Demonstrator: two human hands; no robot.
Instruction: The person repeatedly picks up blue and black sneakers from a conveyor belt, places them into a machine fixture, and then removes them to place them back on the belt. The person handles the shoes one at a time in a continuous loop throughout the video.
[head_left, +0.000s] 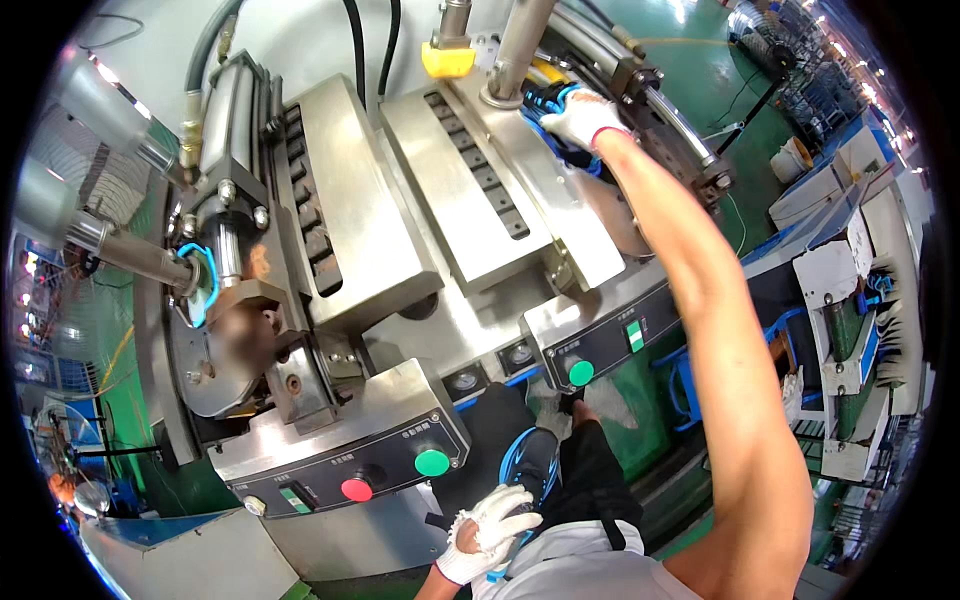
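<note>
My right hand [585, 118], in a white knit glove, reaches far out over the right side of the machine [480, 215]. Its fingers are closed on a black and blue shoe [545, 97], which sits under a thick metal rod. Close to my lap, my left hand [490, 530] is gloved too. It grips a second black shoe [530, 462] with blue trim, held upright against my dark shorts. Part of that shoe is hidden behind the glove.
Below the machine's metal covers run control panels with a red button [357, 489] and green buttons [432, 462]. A light-blue rimmed piece [207, 285] sits under the left press rod. Right of me stands a white rack [850, 350]; a floor fan [765, 40] is farther back.
</note>
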